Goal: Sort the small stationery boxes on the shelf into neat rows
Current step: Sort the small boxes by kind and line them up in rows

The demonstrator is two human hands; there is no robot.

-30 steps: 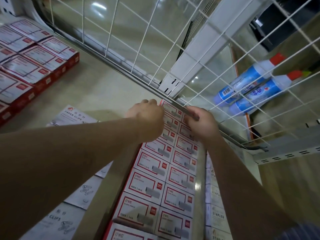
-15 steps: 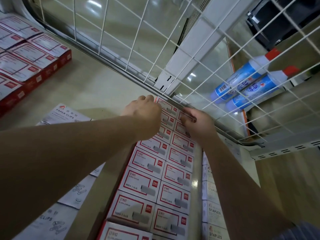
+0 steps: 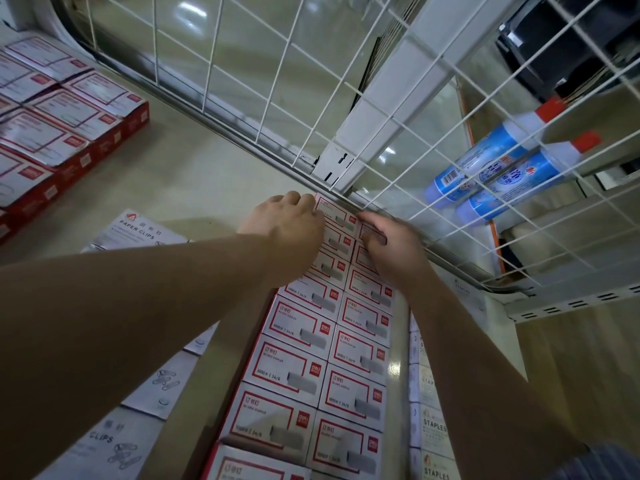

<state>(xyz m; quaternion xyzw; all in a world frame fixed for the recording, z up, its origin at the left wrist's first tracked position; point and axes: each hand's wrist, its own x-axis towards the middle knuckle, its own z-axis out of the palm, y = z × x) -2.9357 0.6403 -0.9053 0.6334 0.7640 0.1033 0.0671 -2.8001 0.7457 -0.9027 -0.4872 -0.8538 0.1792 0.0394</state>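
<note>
Beige shelf (image 3: 194, 174) backed by wire grid (image 3: 311, 98). Staple boxes (image 3: 304, 341) run in two rows to back edge. Left hand (image 3: 287, 226) and right hand (image 3: 391, 244), fingers curled, press on rearmost boxes, likely squaring them; actual grip unclear.
</note>
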